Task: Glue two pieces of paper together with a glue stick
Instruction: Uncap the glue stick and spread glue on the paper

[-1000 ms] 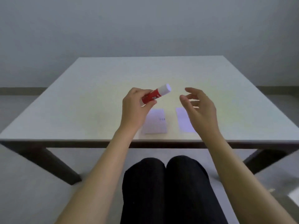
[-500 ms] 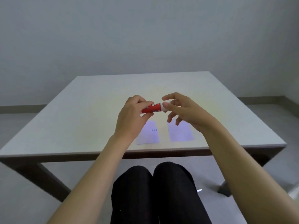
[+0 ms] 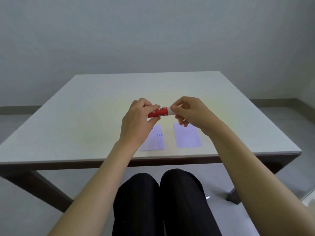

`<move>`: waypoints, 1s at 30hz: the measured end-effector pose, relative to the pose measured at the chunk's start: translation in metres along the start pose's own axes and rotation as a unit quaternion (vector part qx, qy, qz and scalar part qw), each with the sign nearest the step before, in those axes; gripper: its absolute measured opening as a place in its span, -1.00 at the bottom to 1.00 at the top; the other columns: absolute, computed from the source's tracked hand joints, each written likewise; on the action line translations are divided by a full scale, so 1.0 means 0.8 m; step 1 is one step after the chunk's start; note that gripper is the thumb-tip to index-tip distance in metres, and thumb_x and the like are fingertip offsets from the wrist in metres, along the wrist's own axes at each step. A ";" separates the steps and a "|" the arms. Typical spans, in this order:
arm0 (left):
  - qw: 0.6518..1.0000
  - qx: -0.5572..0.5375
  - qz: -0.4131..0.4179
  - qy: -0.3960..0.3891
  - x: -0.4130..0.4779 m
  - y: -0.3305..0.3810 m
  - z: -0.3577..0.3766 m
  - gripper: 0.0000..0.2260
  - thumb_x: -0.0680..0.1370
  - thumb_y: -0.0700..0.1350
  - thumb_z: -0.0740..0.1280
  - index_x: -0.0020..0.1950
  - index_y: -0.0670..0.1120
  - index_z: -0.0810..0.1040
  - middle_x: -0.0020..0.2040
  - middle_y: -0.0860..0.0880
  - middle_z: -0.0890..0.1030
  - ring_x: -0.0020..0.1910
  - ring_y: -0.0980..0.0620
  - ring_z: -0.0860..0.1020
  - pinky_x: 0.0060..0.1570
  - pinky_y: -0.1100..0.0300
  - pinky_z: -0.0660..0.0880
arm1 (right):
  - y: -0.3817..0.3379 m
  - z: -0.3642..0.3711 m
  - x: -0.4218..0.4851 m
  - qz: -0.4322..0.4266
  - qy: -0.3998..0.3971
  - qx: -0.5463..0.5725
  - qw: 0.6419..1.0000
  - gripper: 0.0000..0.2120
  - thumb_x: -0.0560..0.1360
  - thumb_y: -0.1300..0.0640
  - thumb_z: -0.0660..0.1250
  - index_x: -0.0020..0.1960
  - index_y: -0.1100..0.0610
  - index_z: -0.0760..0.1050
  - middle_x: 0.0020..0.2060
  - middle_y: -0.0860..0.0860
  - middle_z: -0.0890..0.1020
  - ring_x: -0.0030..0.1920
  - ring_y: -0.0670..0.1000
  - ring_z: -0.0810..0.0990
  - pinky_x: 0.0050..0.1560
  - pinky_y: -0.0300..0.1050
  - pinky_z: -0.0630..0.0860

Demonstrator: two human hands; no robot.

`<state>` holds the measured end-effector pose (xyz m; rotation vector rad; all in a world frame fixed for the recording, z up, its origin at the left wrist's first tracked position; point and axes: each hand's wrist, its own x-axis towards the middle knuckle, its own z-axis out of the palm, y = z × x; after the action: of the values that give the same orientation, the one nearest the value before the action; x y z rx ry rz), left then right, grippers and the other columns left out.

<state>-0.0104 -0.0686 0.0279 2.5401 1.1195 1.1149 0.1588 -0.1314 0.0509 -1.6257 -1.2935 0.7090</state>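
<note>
Red glue stick (image 3: pixel 159 112), white cap (image 3: pixel 171 111), lilac papers (image 3: pixel 187 137).

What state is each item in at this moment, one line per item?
Red glue stick with white cap: held level above the table, cap on.
Left hand: grip closed on the red barrel.
Right hand: fingertips pinching the cap.
Left pale paper rectangle: flat, partly hidden.
Right pale paper rectangle: flat, apart from the other.

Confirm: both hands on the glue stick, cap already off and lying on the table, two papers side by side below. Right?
Not quite. In the head view the white cap is on the glue stick, pinched by the right hand. The left hand holds the red body; two papers lie side by side.
</note>
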 end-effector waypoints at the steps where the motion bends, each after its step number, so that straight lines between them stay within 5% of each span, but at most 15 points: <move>1: 1.000 -0.004 -0.005 0.001 0.000 -0.003 0.001 -0.70 0.42 -0.10 0.45 0.15 -0.02 0.61 -0.07 0.01 0.55 -0.04 0.03 0.47 -0.22 0.19 0.38 | 0.001 -0.001 0.000 -0.011 -0.017 0.037 0.999 -0.93 0.52 0.14 0.34 -0.04 0.14 0.55 -0.28 0.04 0.59 -0.41 -0.03 0.60 -0.42 -0.19 0.50; 3: 1.000 -0.009 -0.008 0.001 0.001 -0.005 0.005 -0.69 0.42 -0.09 0.45 0.15 -0.01 0.61 -0.07 0.02 0.55 -0.05 0.03 0.47 -0.23 0.18 0.38 | 0.005 0.000 0.001 0.000 -0.020 0.071 0.997 -0.82 0.50 0.06 0.37 0.03 0.13 0.55 -0.21 0.06 0.60 -0.37 -0.01 0.64 -0.45 -0.21 0.52; 5: 1.000 -0.004 -0.007 -0.002 0.002 -0.005 0.009 -0.69 0.42 -0.08 0.45 0.15 0.01 0.61 -0.06 0.03 0.54 -0.05 0.05 0.46 -0.24 0.18 0.37 | 0.007 0.004 0.004 0.024 0.010 0.029 0.999 -0.68 0.51 -0.08 0.31 -0.12 0.21 0.56 -0.37 0.05 0.61 -0.52 -0.04 0.56 -0.51 -0.22 0.45; 7: 1.000 -0.006 -0.011 -0.002 0.003 -0.005 0.013 -0.69 0.42 -0.07 0.45 0.15 0.03 0.61 -0.06 0.05 0.54 -0.06 0.07 0.45 -0.24 0.20 0.36 | 0.010 0.005 0.007 0.014 0.017 -0.001 1.000 -0.72 0.54 -0.01 0.30 -0.19 0.20 0.54 -0.43 0.02 0.59 -0.56 -0.07 0.52 -0.49 -0.22 0.44; 9: 1.000 -0.018 -0.021 -0.006 0.002 -0.008 0.015 -0.70 0.42 -0.06 0.44 0.15 0.04 0.61 -0.07 0.07 0.53 -0.09 0.10 0.43 -0.25 0.21 0.34 | 0.013 0.002 0.008 -0.012 -0.014 0.028 0.999 -0.91 0.51 0.13 0.35 -0.05 0.15 0.55 -0.27 0.03 0.60 -0.42 -0.07 0.60 -0.40 -0.22 0.54; 11: 0.999 -0.027 -0.019 -0.023 0.000 -0.011 0.017 -0.70 0.43 -0.04 0.44 0.16 0.05 0.60 -0.07 0.08 0.55 -0.11 0.11 0.43 -0.26 0.23 0.32 | 0.016 0.001 0.008 -0.002 -0.026 0.038 0.999 -0.80 0.48 0.07 0.39 0.07 0.12 0.53 -0.16 0.05 0.60 -0.32 -0.04 0.65 -0.33 -0.21 0.59; 14: 0.999 -0.021 -0.011 -0.036 -0.002 -0.014 0.021 -0.70 0.43 -0.03 0.44 0.16 0.06 0.60 -0.06 0.07 0.56 -0.08 0.08 0.47 -0.26 0.23 0.32 | 0.021 0.009 0.007 0.045 0.013 -0.006 0.999 -0.68 0.52 -0.06 0.30 -0.16 0.21 0.51 -0.40 0.04 0.60 -0.51 -0.01 0.56 -0.46 -0.17 0.50; 19: 0.992 -0.063 -0.058 -0.089 -0.004 -0.025 0.021 -0.70 0.38 0.08 0.45 0.09 0.08 0.63 -0.15 0.06 0.58 -0.19 0.02 0.53 -0.27 0.15 0.45 | 0.031 0.009 0.008 -0.006 0.005 0.066 0.998 -0.96 0.50 0.25 0.35 -0.05 0.20 0.54 -0.23 0.08 0.59 -0.35 0.01 0.61 -0.25 -0.18 0.63; 22: 0.978 -0.126 -0.113 -0.121 -0.008 -0.031 0.022 -0.75 0.37 0.10 0.45 0.00 0.07 0.67 -0.19 0.05 0.66 -0.20 0.02 0.59 -0.15 0.10 0.54 | 0.043 0.001 0.017 0.005 0.077 0.088 0.993 -0.87 0.48 0.29 0.36 0.03 0.19 0.54 -0.16 0.09 0.57 -0.27 0.07 0.61 -0.10 -0.07 0.60; 26: 0.942 -0.258 -0.205 -0.070 -0.012 -0.041 0.019 -0.86 0.39 0.02 0.44 -0.08 0.04 0.67 -0.26 0.14 0.69 -0.24 0.20 0.63 -0.19 0.43 0.45 | 0.073 -0.020 0.041 0.047 0.221 -0.011 0.974 -0.77 0.45 0.26 0.37 0.11 0.21 0.54 -0.14 0.05 0.57 -0.21 0.05 0.57 -0.25 -0.23 0.46; 30: 0.879 -0.387 -0.276 -0.044 -0.016 -0.041 0.016 -0.93 0.40 -0.08 0.45 -0.13 0.02 0.65 -0.21 0.05 0.73 -0.11 0.12 0.66 0.01 0.20 0.50 | 0.100 -0.026 0.061 0.057 0.230 -0.125 0.963 -0.77 0.48 0.30 0.28 0.08 0.33 0.59 -0.09 0.22 0.66 -0.03 0.17 0.59 -0.05 -0.10 0.50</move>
<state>-0.0258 -0.0523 -0.0020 1.5120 0.9966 0.9931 0.2247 -0.0936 -0.0081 -1.9386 -0.9806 0.2116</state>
